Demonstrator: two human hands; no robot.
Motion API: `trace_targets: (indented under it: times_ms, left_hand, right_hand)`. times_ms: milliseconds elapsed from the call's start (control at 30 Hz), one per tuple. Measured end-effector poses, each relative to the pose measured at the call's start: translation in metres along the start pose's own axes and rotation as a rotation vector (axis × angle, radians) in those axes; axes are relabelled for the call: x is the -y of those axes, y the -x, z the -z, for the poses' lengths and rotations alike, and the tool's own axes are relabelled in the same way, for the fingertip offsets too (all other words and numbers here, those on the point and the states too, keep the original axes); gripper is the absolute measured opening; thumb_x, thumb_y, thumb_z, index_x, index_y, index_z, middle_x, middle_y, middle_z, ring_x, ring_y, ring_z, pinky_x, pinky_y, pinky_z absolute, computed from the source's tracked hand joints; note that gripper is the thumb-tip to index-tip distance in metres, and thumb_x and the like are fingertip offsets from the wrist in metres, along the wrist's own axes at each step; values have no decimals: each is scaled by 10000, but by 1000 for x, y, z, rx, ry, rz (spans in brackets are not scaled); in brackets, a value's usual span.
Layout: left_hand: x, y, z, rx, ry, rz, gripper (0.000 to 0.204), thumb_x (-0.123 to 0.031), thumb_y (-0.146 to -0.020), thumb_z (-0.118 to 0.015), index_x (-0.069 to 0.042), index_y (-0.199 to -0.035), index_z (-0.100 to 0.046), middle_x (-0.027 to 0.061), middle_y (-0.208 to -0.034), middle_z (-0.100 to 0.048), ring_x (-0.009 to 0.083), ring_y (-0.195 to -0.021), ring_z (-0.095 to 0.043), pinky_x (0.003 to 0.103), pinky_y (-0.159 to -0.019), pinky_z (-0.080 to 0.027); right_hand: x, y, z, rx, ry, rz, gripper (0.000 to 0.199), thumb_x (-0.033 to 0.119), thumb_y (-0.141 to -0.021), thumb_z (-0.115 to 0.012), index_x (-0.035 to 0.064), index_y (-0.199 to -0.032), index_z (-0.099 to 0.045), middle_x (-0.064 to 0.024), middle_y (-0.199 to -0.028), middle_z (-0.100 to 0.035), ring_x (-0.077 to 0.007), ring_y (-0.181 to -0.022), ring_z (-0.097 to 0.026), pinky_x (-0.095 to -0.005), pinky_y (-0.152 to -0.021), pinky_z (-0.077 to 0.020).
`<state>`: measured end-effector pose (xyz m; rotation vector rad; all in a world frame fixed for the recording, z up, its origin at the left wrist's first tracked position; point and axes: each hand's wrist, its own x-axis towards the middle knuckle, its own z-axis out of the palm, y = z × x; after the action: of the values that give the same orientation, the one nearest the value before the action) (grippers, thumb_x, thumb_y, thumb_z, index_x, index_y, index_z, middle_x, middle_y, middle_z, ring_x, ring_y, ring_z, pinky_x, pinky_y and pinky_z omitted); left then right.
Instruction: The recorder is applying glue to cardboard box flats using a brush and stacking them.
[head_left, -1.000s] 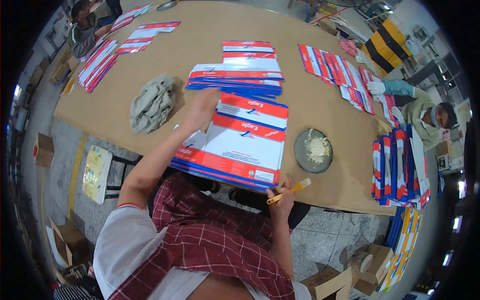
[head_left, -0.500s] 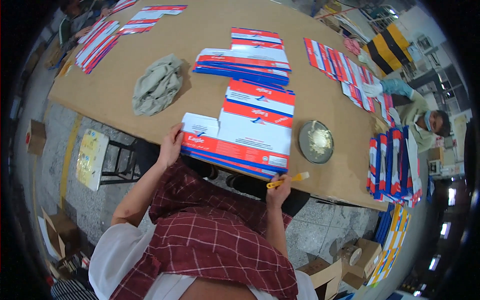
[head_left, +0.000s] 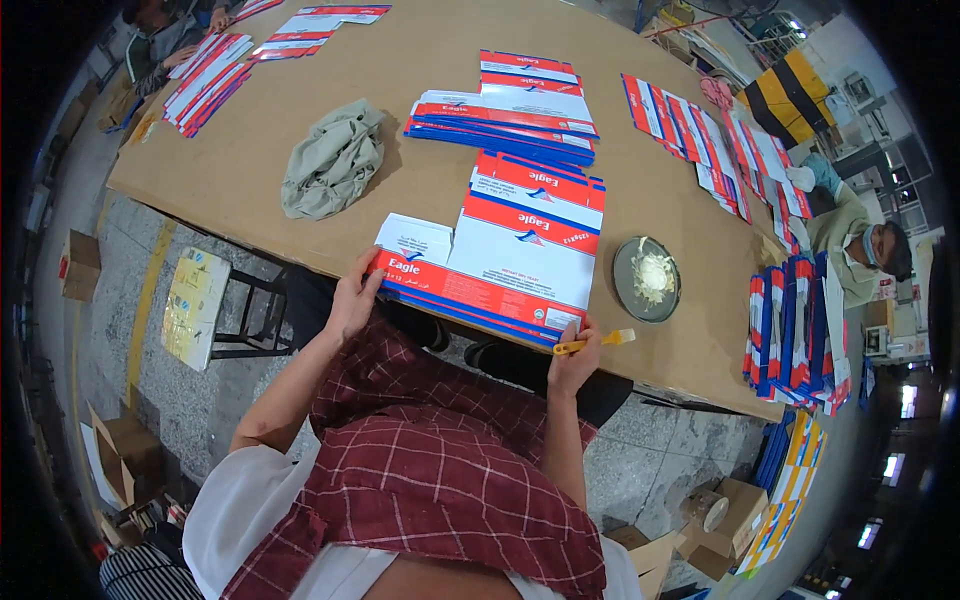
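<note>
A stack of flat carton blanks (head_left: pixel 525 262), printed red, white and blue, lies at the table's near edge. My left hand (head_left: pixel 352 298) grips the stack's near left corner, thumb on top. At the near right corner, my right hand (head_left: pixel 574 366) holds a small brush (head_left: pixel 602 342) with a yellow handle and pale bristles. Its fingertips touch the carton edge. Right of the stack sits a round grey dish (head_left: pixel 624 292) with pale, crumbly paste in it. Another stack of the same flat cartons (head_left: pixel 520 108) lies just beyond.
A crumpled grey-green cloth (head_left: pixel 335 160) lies on the brown table (head_left: pixel 250 215), left of the cartons. Across to the right, a co-worker (head_left: pixel 845 235) stands by fanned cartons (head_left: pixel 690 140) and a standing bundle (head_left: pixel 795 325). A stool (head_left: pixel 190 310) is at my left.
The whole view has shifted slightly, with the table's things now farther right. My hands keep their places on the carton corners. The co-worker's gloved hand has moved right, uncovering more fanned cartons.
</note>
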<state>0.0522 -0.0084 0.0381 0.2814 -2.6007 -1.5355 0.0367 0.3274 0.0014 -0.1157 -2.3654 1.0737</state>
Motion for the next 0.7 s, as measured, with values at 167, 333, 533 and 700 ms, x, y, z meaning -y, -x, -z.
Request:
trace_targets:
  times_ms: [167, 333, 533, 700]
  left_hand:
    - [-8, 4, 11, 132, -102, -116, 555, -175, -822, -599, -39, -1302, -356, 198, -1290, -419, 323, -1181, -427, 329, -967, -347]
    - [-7, 10, 7, 131, -160, -200, 749, -65, -664, -728, -70, -1309, -347, 189, -1320, -368, 341, -1216, -372, 358, -997, -331]
    - [13, 6, 3, 65, -231, -223, 757, -37, -623, -740, -85, -1287, -379, 189, -1286, -392, 359, -1188, -381, 379, -979, -354]
    - [17, 2, 2, 3, -318, -327, 724, -45, -621, -738, -95, -1266, -411, 184, -1260, -419, 353, -1127, -436, 383, -950, -377]
  right_hand:
    - [-9, 7, 6, -29, 58, 42, 222, 119, -848, -579, 15, -790, -393, -183, -1043, -564, -290, -786, -540, -337, -690, -440]
    - [-3, 7, 11, 78, 19, -25, 253, 129, -811, -617, 25, -762, -392, -230, -1114, -536, -369, -891, -546, -391, -728, -449]
    - [-9, 12, 23, 176, 3, 22, 325, 174, -770, -677, 46, -813, -382, -260, -1141, -510, -395, -959, -535, -393, -765, -454]
    - [-15, 12, 30, 302, 76, 104, 431, 124, -683, -743, 61, -853, -352, -271, -1223, -443, -408, -1005, -519, -416, -772, -462]
